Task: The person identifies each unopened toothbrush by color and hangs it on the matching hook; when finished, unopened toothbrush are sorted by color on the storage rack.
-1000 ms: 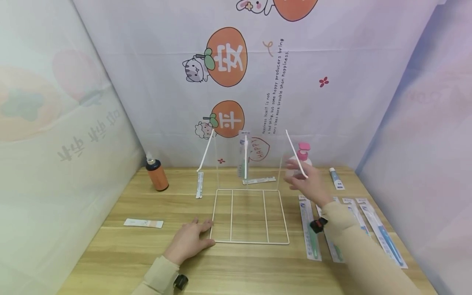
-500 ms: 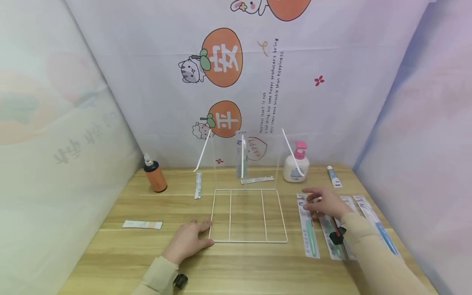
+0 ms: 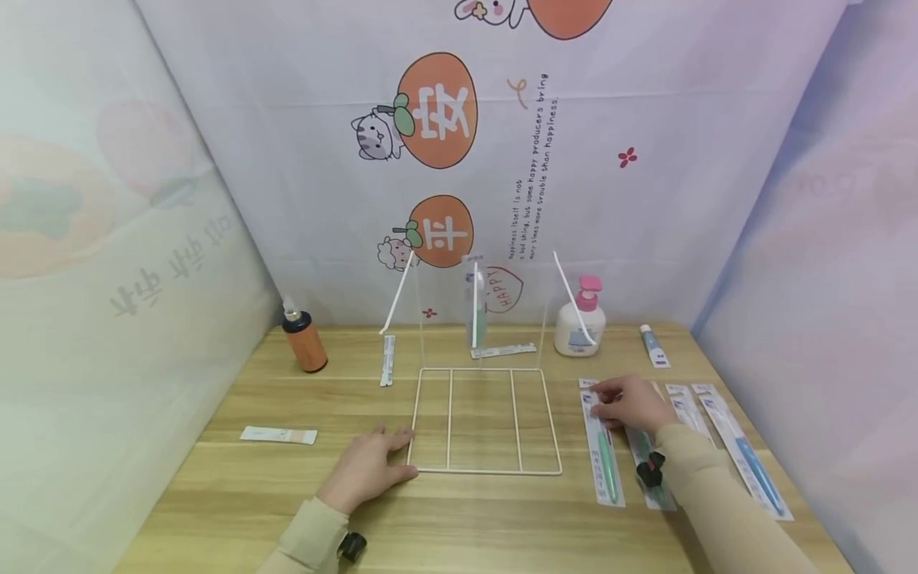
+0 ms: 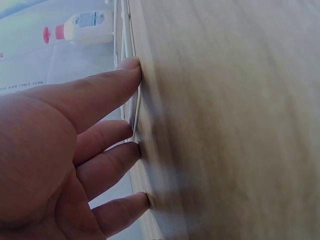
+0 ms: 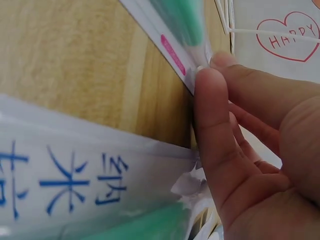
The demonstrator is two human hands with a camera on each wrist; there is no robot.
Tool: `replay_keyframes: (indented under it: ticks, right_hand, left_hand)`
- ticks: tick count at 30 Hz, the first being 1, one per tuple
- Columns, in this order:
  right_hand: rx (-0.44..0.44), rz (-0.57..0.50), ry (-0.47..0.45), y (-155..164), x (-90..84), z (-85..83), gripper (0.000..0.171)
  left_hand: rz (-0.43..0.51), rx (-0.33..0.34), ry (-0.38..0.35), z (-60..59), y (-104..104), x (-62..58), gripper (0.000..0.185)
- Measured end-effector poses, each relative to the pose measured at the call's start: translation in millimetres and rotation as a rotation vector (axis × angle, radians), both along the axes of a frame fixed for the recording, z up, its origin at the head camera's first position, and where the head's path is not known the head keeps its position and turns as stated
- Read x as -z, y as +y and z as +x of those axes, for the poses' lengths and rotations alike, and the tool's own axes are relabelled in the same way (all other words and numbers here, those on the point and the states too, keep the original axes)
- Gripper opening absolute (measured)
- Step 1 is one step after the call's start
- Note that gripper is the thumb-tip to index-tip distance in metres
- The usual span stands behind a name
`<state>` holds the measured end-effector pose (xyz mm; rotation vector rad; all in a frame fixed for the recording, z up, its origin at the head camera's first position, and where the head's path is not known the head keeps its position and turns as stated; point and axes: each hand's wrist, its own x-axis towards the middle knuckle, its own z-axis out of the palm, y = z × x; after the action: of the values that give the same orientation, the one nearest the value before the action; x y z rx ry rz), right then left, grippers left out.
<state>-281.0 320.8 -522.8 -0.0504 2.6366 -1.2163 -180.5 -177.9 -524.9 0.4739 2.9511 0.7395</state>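
Note:
My left hand (image 3: pixel 369 466) rests on the table at the left front corner of a white wire rack (image 3: pixel 495 473). In the left wrist view its fingertips touch the tabletop beside the wires. At the right, my right hand (image 3: pixel 634 405) pinches the upper right edge of the leftmost packaged toothbrush (image 3: pixel 606 466), a green one in clear wrap on white card. The right wrist view shows thumb and forefinger at that package's edge (image 5: pixel 175 55). A second packaged green toothbrush (image 5: pixel 75 175) lies beside it. Another packaged toothbrush (image 3: pixel 480 327) hangs from the rack's middle hook.
More packaged toothbrushes, one blue (image 3: pixel 756 470), lie on the right. Behind are a pink-topped pump bottle (image 3: pixel 577 331), a small tube (image 3: pixel 654 347) and an orange bottle (image 3: pixel 308 347). Slim sachets (image 3: pixel 280 434) lie left of and behind the rack. Fabric walls surround the table.
My right hand has come from in front of the pump bottle, down and toward the front, to the leftmost packaged toothbrush and pinches its edge. The left hand stays by the rack.

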Motion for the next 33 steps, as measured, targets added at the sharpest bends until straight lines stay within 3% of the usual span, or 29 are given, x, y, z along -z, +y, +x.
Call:
replay_keyframes:
  ticks: [7, 13, 18, 22, 33]
  right_hand:
    - [-0.015, 0.059, 0.035, 0, -2.3, 2.4, 0.048]
    - [-0.005, 0.124, 0.147, 4, -3.9, 1.6, 0.047]
    - [-0.01, 0.105, 0.225, 3, -8.2, 2.1, 0.049]
    - [0.0, 0.093, 0.28, -8, -22.9, 10.6, 0.053]
    - [-0.029, -0.099, 0.691, -73, -74.7, 36.0, 0.039]
  left_hand:
    - [-0.009, 0.002, 0.007, 0.0, 1, 0.0, 0.063]
    - [-0.005, 0.009, 0.016, -0.7, 1, -0.8, 0.062]
    - [-0.006, 0.004, 0.006, -1.0, 0, 0.3, 0.062]
    - [-0.006, 0.009, 0.013, -1.3, 0, 0.5, 0.062]
    - [-0.005, 0.008, 0.016, -0.1, 0, -0.4, 0.063]
